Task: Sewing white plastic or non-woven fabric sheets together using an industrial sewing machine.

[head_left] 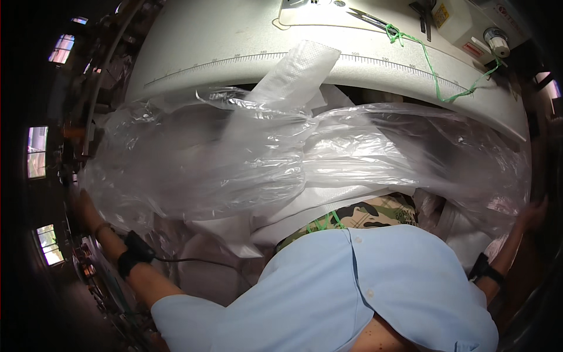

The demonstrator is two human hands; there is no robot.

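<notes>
A wide sheet of clear plastic film [193, 158] stretches across my lap and the table's front edge, bunched at its middle. My left hand [87, 212], dim and far out to the left, is closed at the film's left end. At the opposite end, my right hand [532, 215] is closed on the film too, its fingers dark and blurred. Under and through the film shows white woven sacking [334, 196]. One woven strip [299, 67] sticks up past the film onto the table.
The pale sewing-machine table [193, 35] carries a printed ruler scale. On it lie dark thread snips [369, 20] tied to a green cord [431, 64]. The machine body with a dial [497, 42] stands at the back right. A cable [199, 260] runs from my left wrist strap.
</notes>
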